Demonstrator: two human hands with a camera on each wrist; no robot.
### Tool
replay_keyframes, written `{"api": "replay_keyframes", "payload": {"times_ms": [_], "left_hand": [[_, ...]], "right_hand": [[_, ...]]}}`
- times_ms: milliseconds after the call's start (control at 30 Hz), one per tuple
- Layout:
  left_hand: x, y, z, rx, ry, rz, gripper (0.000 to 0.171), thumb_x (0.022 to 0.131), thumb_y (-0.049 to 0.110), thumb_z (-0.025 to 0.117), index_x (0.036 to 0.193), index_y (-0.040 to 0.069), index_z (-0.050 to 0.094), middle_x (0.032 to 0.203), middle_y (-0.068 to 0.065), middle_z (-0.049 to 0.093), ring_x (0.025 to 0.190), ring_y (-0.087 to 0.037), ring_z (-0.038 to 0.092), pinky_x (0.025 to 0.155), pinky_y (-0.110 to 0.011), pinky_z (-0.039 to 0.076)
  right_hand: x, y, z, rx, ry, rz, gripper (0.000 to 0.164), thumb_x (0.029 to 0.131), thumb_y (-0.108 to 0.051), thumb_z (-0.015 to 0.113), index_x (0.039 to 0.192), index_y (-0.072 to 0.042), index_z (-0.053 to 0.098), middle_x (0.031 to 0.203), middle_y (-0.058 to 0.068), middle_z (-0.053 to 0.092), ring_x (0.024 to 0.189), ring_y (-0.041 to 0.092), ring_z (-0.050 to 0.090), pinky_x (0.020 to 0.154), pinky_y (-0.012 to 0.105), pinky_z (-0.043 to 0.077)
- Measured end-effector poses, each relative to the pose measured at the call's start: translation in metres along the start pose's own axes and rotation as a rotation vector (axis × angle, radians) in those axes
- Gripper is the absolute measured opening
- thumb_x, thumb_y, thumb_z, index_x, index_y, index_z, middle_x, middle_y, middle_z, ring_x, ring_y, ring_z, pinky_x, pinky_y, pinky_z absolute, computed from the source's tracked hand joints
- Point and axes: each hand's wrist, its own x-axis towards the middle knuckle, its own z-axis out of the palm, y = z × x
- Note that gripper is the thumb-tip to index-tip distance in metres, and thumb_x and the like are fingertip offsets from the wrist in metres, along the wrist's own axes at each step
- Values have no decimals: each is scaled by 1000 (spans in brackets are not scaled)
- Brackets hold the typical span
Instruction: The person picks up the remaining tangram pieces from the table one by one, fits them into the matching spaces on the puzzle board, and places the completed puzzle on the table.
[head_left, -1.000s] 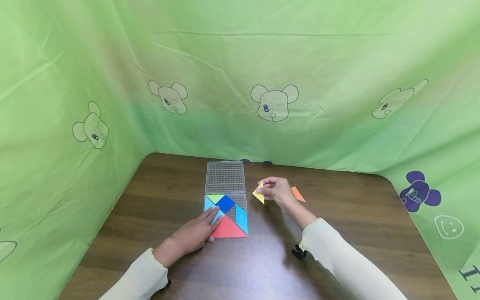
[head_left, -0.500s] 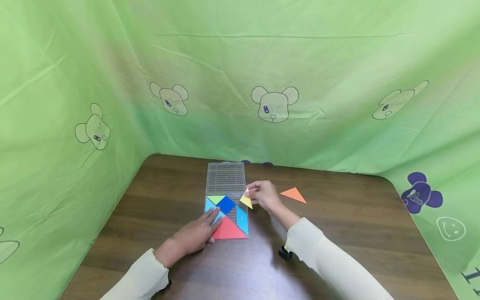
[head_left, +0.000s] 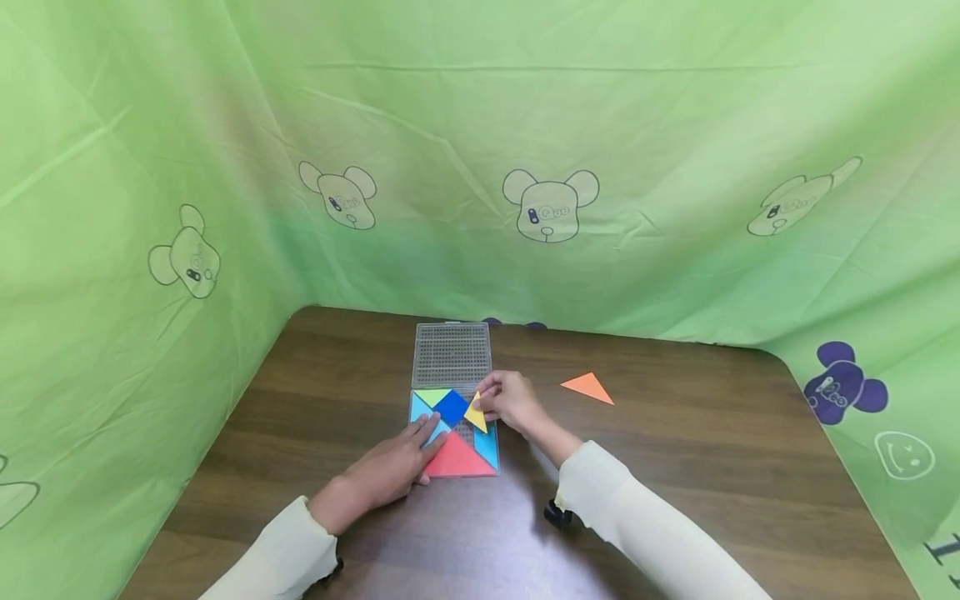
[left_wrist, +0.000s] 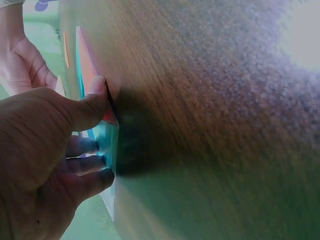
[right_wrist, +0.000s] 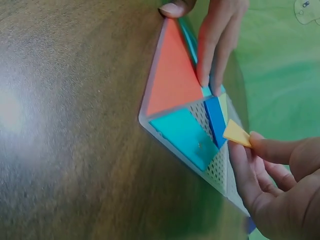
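We pinch the yellow triangle (head_left: 476, 419) in our right hand (head_left: 516, 402), above the clear box (head_left: 450, 356), low mid-frame. Its long side runs nearly up-down; one corner points left toward the blue square (head_left: 452, 407). Our left hand (head_left: 388, 467), farther off, presses with straight fingers.

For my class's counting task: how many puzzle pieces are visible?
7: red, light blue, green, dark blue and turquoise in the case; yellow in the right hand; orange on the table. The left hand may hide more.
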Motion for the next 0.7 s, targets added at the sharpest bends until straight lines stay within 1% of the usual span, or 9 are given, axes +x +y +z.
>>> {"api": "replay_keyframes", "payload": {"times_ms": [100,267,467,700], "left_hand": [[1,-1,1,6,5,-1,70,97,29,71,158,10,41,168,-18,28,154,-39,32,102,-43,56],[2,-1,2,-11,-4,-9,71,97,29,71,158,10,40,169,-18,27,154,-39,31,103,-44,55],[2,0,1,-14,-7,-12,70,97,28,71,158,10,41,168,-19,28,154,-39,31,103,-44,55],[3,-1,1,-14,-5,-8,69,97,28,71,157,9,42,168,-19,28,153,-40,32,104,-44,55]], "right_hand": [[0,1,4,-12,-3,-7,15,86,7,76,99,5,70,84,15,71,71,17,72,69,36,65],[-1,2,10,-50,-23,-12,14,86,6,77,98,3,70,81,12,68,69,17,70,66,33,65],[-1,5,14,-98,-30,-40,14,86,4,78,97,2,71,80,10,68,67,17,69,64,32,64],[-1,8,18,-168,-30,-66,13,85,1,80,93,-2,71,79,8,69,63,13,67,62,28,63]]}}
